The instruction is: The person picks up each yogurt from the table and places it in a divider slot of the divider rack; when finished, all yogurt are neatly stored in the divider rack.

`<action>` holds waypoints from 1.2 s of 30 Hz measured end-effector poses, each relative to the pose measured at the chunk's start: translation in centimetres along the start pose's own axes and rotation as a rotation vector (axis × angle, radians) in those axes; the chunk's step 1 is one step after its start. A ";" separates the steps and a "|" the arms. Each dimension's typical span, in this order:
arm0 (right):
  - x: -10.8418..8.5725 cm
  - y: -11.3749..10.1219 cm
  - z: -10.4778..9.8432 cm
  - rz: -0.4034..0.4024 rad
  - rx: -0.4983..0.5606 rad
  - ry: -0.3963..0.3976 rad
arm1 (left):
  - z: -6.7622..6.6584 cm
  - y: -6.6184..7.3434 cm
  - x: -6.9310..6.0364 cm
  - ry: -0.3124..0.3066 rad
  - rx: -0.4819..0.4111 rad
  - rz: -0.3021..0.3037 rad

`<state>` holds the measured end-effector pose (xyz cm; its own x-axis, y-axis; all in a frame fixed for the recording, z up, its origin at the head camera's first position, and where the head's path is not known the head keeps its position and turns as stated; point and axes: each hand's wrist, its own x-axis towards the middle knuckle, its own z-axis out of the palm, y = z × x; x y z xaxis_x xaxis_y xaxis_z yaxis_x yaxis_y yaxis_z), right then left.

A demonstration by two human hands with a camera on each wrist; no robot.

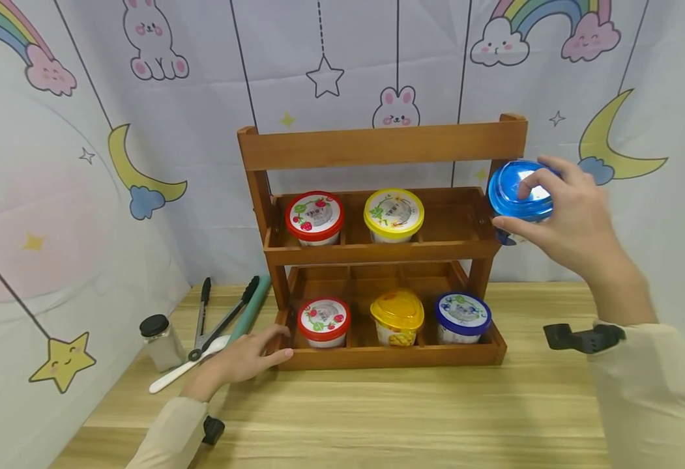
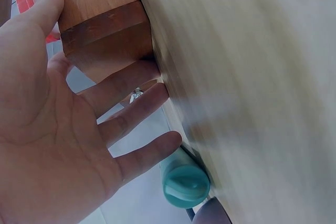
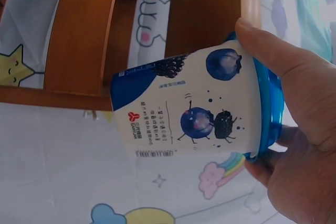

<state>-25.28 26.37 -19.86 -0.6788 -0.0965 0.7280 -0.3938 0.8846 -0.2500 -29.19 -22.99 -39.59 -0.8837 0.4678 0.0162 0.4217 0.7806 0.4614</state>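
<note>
My right hand (image 1: 582, 218) holds a yogurt cup by the rim of its blue lid (image 1: 518, 189), up beside the rack's upper right end. In the right wrist view the yogurt cup (image 3: 194, 103) shows blueberries and blackberries on a white wall. At the lower left corner of the wooden two-tier rack (image 1: 389, 357), my left hand (image 1: 242, 358) rests with its fingers fairly straight. The left wrist view shows its thumb against the corner (image 2: 105, 30). On the upper tier sit a red-lidded cup (image 1: 315, 218) and a yellow-lidded cup (image 1: 393, 215).
The lower tier bears a red-lidded cup (image 1: 324, 322), a yellow domed-lid cup (image 1: 397, 318) and a dark-blue-lidded cup (image 1: 463, 317). Left of the rack lie tongs (image 1: 225, 326), a white spoon (image 1: 186, 368), a teal cylinder (image 1: 252, 306) and a black-capped jar (image 1: 162, 342). A printed cloth (image 1: 201, 117) hangs behind.
</note>
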 end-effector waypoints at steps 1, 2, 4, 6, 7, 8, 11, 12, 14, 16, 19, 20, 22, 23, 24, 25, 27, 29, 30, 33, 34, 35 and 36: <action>0.1 -0.1 0.1 -0.003 0.000 0.001 | 0.0 0.0 0.0 0.000 0.000 -0.002; 0.1 -0.2 0.2 -0.006 0.001 0.002 | 0.1 0.0 0.0 0.001 -0.002 -0.004; 0.2 -0.4 0.4 -0.015 0.007 0.007 | 0.1 0.0 0.0 0.002 -0.003 -0.009; 0.2 -0.6 0.6 -0.019 0.007 0.009 | 0.1 0.0 0.0 0.005 -0.001 -0.013; 0.3 -0.7 0.7 -0.020 0.008 0.009 | 0.1 0.0 0.0 0.006 0.001 -0.013; 0.3 -0.9 0.8 -0.021 0.008 0.009 | 0.2 0.0 0.0 0.008 0.002 -0.013; 0.3 -1.2 1.1 -0.022 -0.003 0.006 | 0.2 -0.1 0.0 0.010 0.008 -0.011; 0.3 -1.3 1.2 -0.022 -0.005 0.003 | 0.2 -0.1 0.0 0.009 0.009 -0.008; 0.4 -1.5 1.4 -0.023 -0.005 -0.002 | 0.2 -0.1 0.1 0.008 0.009 -0.006; 0.4 -1.6 1.6 -0.021 0.001 -0.010 | 0.2 -0.1 0.0 0.007 0.008 -0.006; 0.4 -1.9 1.9 -0.016 0.016 -0.022 | 0.2 -0.1 0.0 0.008 0.009 -0.007; 0.5 -2.0 2.0 -0.015 0.019 -0.026 | 0.1 -0.1 0.0 0.008 0.010 -0.008; 0.5 -2.1 2.2 -0.015 0.024 -0.032 | 0.1 -0.1 0.0 0.007 0.010 -0.005; 0.5 -2.2 2.4 -0.016 0.026 -0.035 | 0.1 -0.1 0.0 0.007 0.011 -0.005; 0.5 -2.3 2.5 -0.017 0.030 -0.037 | 0.1 -0.1 0.0 0.007 0.012 -0.006; 0.5 -2.3 2.6 -0.018 0.033 -0.040 | 0.1 0.0 0.0 0.007 0.013 -0.007; 0.5 -2.4 2.8 -0.018 0.041 -0.044 | 0.0 0.0 0.0 0.005 0.012 -0.007; 0.5 -2.5 3.0 -0.017 0.046 -0.047 | 0.0 -0.1 0.0 0.006 0.015 -0.009; 0.5 -2.5 3.2 -0.017 0.048 -0.049 | 0.0 -0.1 0.0 0.007 0.015 -0.008; 0.7 -2.5 3.6 -0.016 0.045 -0.056 | 0.0 0.0 0.0 0.010 0.017 -0.008; 0.7 -2.5 3.7 -0.016 0.041 -0.059 | 0.0 0.0 0.0 0.011 0.018 -0.007; 0.8 -2.5 3.8 -0.015 0.038 -0.063 | 0.0 0.0 0.0 0.011 0.019 -0.006; 0.9 -2.4 4.0 -0.013 0.038 -0.068 | 0.1 0.0 0.0 0.011 0.019 -0.005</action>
<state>-27.42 22.29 -21.13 -0.7132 -0.1395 0.6869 -0.4250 0.8653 -0.2656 -29.18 -23.00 -39.66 -0.8881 0.4591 0.0237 0.4207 0.7908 0.4446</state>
